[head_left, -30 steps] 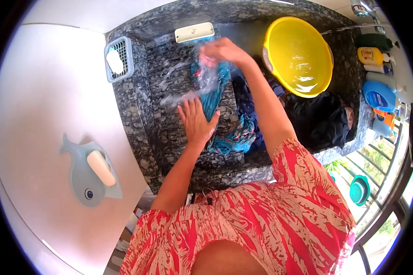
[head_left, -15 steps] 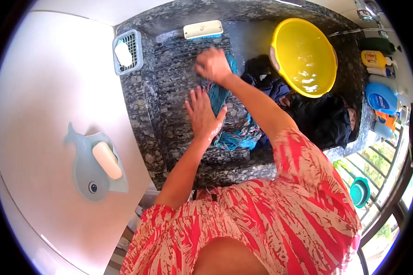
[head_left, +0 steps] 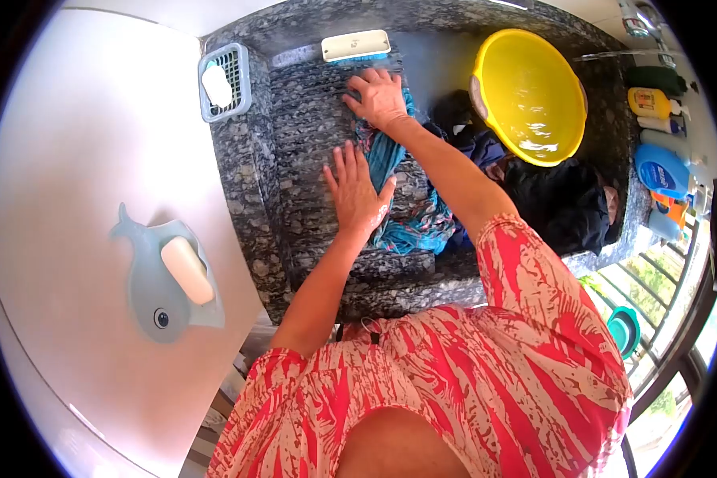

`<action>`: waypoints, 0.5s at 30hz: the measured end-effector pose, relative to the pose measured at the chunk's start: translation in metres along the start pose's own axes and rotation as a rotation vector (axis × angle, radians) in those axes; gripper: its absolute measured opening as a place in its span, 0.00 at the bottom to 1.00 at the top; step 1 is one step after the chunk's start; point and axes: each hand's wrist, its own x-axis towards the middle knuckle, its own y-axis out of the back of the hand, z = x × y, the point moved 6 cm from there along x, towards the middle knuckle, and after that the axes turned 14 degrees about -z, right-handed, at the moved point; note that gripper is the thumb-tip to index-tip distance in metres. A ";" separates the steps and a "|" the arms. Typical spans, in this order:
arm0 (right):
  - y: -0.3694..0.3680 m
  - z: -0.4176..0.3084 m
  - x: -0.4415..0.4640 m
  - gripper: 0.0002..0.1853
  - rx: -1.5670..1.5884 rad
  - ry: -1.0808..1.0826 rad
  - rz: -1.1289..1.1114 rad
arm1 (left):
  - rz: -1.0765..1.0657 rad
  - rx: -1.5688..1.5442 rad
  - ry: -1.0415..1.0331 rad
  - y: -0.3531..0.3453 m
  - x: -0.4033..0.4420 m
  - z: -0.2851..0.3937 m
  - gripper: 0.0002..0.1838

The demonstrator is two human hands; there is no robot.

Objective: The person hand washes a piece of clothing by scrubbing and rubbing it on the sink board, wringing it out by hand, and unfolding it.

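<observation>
On the ribbed stone washboard [head_left: 311,151] lies a twisted blue patterned cloth [head_left: 384,159]. My left hand [head_left: 357,195] rests flat across its left side, fingers spread, with white suds near the thumb and wrist. Farther up, my right hand [head_left: 378,97] presses down over the cloth's far end, its fingers apart and slightly bent. The near end of the cloth spreads loosely below my hands. Part of the cloth is hidden under both palms.
A scrub brush [head_left: 356,45] lies at the far edge. To the right stand a yellow basin [head_left: 530,95] of water and dark wet clothes [head_left: 558,203]. A soap basket [head_left: 225,82] and a whale soap dish [head_left: 163,279] are at left; several bottles [head_left: 661,170] line the right.
My right hand, closed and blurred before, has opened its fingers over the cloth's far end. My left hand stays flat in nearly the same place.
</observation>
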 end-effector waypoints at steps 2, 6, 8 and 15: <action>0.006 -0.003 -0.019 0.14 0.044 -0.098 0.065 | 0.010 -0.011 0.000 -0.003 0.001 0.000 0.47; 0.039 -0.065 -0.119 0.14 0.206 0.183 -0.171 | 0.099 0.055 -0.116 -0.006 -0.001 -0.001 0.44; 0.008 -0.047 -0.105 0.13 0.187 0.303 -0.237 | 0.054 0.026 -0.067 -0.007 0.002 -0.001 0.43; 0.016 0.060 0.039 0.18 0.532 -0.143 0.330 | -0.002 0.018 -0.007 -0.010 0.005 -0.001 0.44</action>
